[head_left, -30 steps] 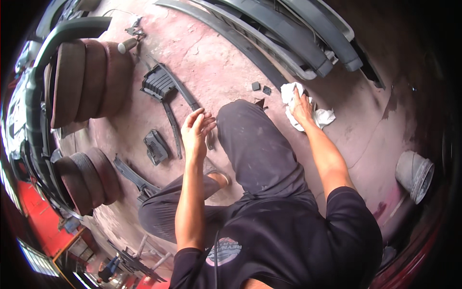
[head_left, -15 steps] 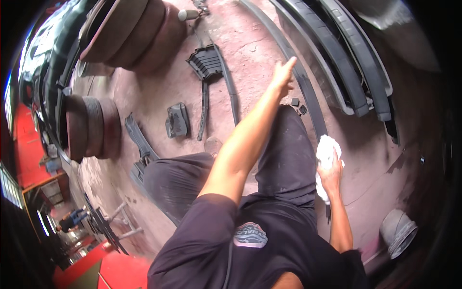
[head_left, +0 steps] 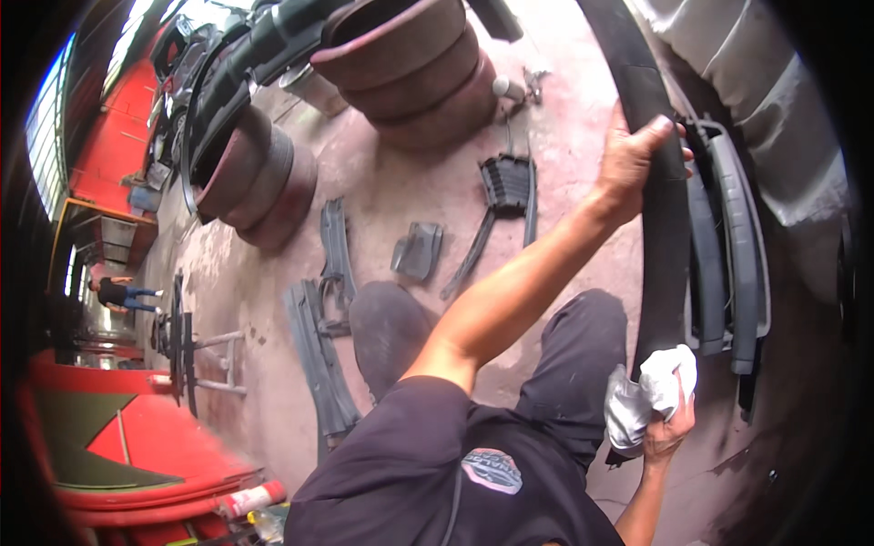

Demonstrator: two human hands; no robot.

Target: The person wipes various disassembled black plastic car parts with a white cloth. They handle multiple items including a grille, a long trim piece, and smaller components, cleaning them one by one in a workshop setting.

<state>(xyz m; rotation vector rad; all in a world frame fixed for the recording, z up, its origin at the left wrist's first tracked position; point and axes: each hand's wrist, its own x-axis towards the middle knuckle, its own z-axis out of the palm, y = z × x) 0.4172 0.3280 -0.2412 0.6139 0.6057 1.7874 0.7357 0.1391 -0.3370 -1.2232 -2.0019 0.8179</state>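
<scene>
A long, flat black trim strip runs upright in the view along my right side, from the top edge down past my thigh. My left hand is wrapped round its upper part, with the thumb on the face and fingertips showing past the far edge. Lower down, my right hand clutches a crumpled white cloth against the strip. A greyish, shiny bunch hangs left of the cloth; whether it belongs to the cloth I cannot tell. The strip's lower end is mostly hidden behind it.
Several long dark trim pieces lie at the right, beside a silvery cover. Stacked tires stand ahead. A ribbed black part, a small dark piece and trim panels lie on the floor. A person stands far left.
My left hand, outstretched with nothing in it before, now grips the strip. The strip has come up closer to me. The cloth stays in my right hand, and the view has swung left.
</scene>
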